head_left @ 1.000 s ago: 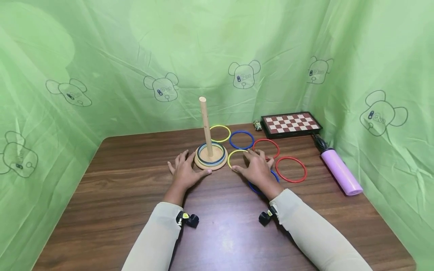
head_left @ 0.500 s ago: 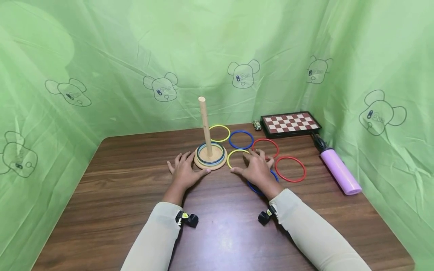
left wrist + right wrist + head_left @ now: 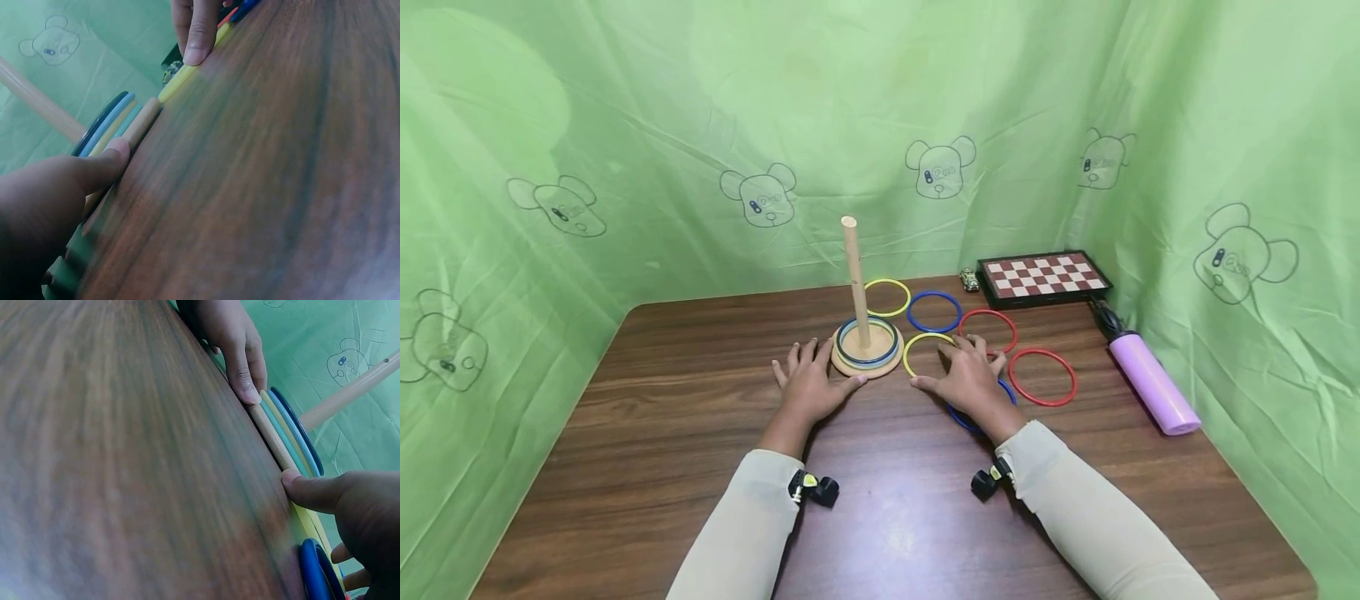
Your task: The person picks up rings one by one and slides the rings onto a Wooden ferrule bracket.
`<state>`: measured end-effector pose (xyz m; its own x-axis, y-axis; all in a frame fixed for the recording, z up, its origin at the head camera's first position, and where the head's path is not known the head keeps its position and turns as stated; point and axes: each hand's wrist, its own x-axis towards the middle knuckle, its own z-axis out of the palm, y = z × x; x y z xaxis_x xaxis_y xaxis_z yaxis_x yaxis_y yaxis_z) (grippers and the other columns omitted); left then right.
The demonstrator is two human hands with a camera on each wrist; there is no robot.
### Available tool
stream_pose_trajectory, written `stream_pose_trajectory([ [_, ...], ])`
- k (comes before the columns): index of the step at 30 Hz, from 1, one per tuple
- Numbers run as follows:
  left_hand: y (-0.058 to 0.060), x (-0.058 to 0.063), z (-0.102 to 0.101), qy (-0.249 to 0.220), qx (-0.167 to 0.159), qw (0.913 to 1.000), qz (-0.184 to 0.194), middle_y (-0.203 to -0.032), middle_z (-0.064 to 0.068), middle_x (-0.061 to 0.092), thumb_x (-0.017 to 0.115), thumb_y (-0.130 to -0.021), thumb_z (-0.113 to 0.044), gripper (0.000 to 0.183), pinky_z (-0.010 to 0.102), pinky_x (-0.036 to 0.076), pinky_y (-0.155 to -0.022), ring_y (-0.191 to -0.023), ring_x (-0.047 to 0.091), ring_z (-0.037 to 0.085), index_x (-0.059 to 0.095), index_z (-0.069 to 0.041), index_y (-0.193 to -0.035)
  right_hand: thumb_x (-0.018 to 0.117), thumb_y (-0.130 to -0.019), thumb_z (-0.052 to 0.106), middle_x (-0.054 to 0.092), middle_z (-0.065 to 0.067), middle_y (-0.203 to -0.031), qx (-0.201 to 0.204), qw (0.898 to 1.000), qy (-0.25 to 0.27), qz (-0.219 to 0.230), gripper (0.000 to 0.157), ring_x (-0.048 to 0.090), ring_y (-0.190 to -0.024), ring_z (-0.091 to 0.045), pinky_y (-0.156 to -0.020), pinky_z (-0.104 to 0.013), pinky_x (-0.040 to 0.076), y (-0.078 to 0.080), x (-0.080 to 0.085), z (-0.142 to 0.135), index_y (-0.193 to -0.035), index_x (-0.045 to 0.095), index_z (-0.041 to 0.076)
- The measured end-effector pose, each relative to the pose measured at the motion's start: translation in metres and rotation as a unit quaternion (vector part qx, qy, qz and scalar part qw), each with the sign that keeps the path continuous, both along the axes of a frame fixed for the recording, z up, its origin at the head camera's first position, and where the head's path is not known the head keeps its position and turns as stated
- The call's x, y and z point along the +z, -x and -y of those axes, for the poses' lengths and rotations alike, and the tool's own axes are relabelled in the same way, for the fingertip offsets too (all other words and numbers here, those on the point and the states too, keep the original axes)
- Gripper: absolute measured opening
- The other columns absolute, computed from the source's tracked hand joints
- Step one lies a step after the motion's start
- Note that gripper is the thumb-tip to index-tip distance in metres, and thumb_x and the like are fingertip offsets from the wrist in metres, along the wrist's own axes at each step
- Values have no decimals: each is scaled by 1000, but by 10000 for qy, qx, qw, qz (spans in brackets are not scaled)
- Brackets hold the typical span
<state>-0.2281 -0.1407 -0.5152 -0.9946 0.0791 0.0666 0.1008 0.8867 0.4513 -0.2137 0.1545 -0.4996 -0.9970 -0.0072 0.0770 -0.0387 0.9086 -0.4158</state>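
A wooden ring-toss stand [image 3: 854, 283] with an upright peg rises from the table, several rings stacked flat on its round base [image 3: 265, 428]. Dark blue is the topmost ring [image 3: 867, 362]. My left hand [image 3: 808, 383] holds the base's left side, thumb at the front edge and fingers at the side. To the right lies a yellow ring [image 3: 907, 354]. My right hand [image 3: 966, 375] holds this ring, its thumb on the near edge and fingers at the far edge. A blue ring [image 3: 964, 421] lies partly hidden beneath that hand.
Behind and right lie another yellow ring [image 3: 887, 314], a blue ring [image 3: 934, 330] and two red rings, one farther back [image 3: 988, 311] and one nearer [image 3: 1043, 403]. A toy car [image 3: 969, 279], a checkered game board [image 3: 1043, 275] and a purple hand pump [image 3: 1153, 382] lie beyond.
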Motion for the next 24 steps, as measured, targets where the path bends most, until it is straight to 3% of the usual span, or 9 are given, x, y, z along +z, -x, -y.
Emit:
stream_pose_trajectory([
  [15, 0, 2, -1, 9, -33, 10000, 0, -176, 20, 34, 70, -88, -83, 107, 87, -2, -125, -167, 16, 54, 36, -24, -171, 84, -80, 75, 59, -19, -151, 85, 9982, -206, -561, 84, 41, -149, -42, -112, -78, 24, 0, -2, -1, -140, 74, 17],
  [24, 0, 2, -1, 21, -31, 10000, 38, -175, 21, 35, 72, -88, -80, 106, 87, -1, -126, -167, 16, 54, 38, -23, -171, 85, -80, 71, 58, -21, -148, 52, 9955, 45, -946, 78, 39, -148, -43, -113, -79, 22, 0, -2, -1, -130, 76, 12],
])
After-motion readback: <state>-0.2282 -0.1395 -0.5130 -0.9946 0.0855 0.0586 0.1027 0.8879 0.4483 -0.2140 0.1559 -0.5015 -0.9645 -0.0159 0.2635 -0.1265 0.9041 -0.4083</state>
